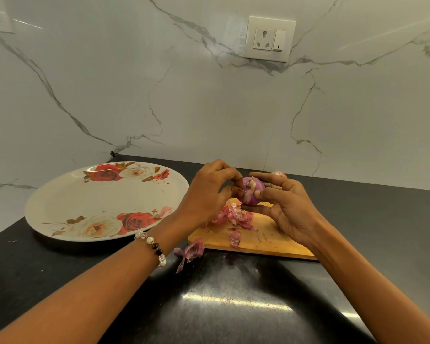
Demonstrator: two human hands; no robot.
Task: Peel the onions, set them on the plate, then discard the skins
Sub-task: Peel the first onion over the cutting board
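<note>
A purple onion (pixel 250 192) is held up above the wooden cutting board (pixel 271 240). My right hand (pixel 287 209) grips it from the right, thumb on its side and fingers around it. My left hand (pixel 210 192) pinches at the skin near the onion's dry tip. Loose pink onion skins (pixel 233 216) lie on the board, and another skin piece (pixel 190 252) lies on the counter by the board's left corner. A second onion (pixel 278 174) peeks out behind my right fingers. The floral plate (pixel 67 204) sits at the left and holds no onion.
The black counter (pixel 221 306) runs to a marble wall, which has a white socket and switch (pixel 269 39). A small pink skin bit (pixel 164 211) lies on the plate's right rim. A beaded bracelet (pixel 154 248) is on my left wrist.
</note>
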